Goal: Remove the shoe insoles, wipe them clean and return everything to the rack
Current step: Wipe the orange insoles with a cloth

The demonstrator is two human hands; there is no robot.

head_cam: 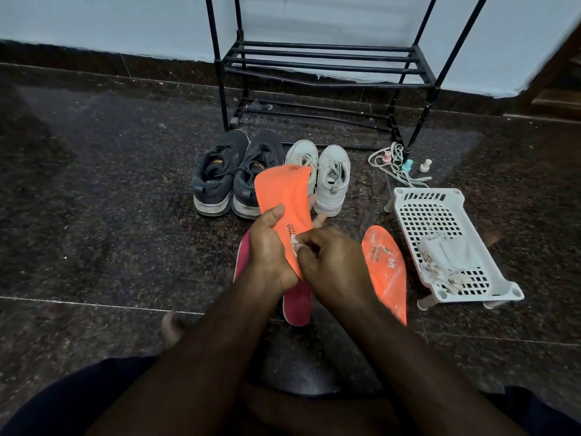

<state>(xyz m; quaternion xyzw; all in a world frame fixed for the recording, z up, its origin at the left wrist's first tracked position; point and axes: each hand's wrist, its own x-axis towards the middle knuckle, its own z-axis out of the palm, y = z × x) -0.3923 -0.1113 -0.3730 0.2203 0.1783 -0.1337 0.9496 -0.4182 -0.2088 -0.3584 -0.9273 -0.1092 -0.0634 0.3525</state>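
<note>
My left hand (270, 247) grips an orange insole (283, 193) by its heel end and holds it upright above the floor. My right hand (330, 259) pinches a small white wipe (295, 243) against the insole's lower part. A second orange insole (385, 269), flecked with white bits, lies on the floor to the right. Two pink insoles (297, 305) lie under my hands, mostly hidden. A dark grey pair of shoes (235, 174) and a white pair of shoes (327, 174) stand in front of the black rack (320, 67).
A white perforated basket (449, 240) with wipes and crumpled bits in it sits at the right. Loose laces and small bottles (405, 165) lie by the rack's right leg. My bare foot (171, 328) rests on the dark speckled floor at the lower left.
</note>
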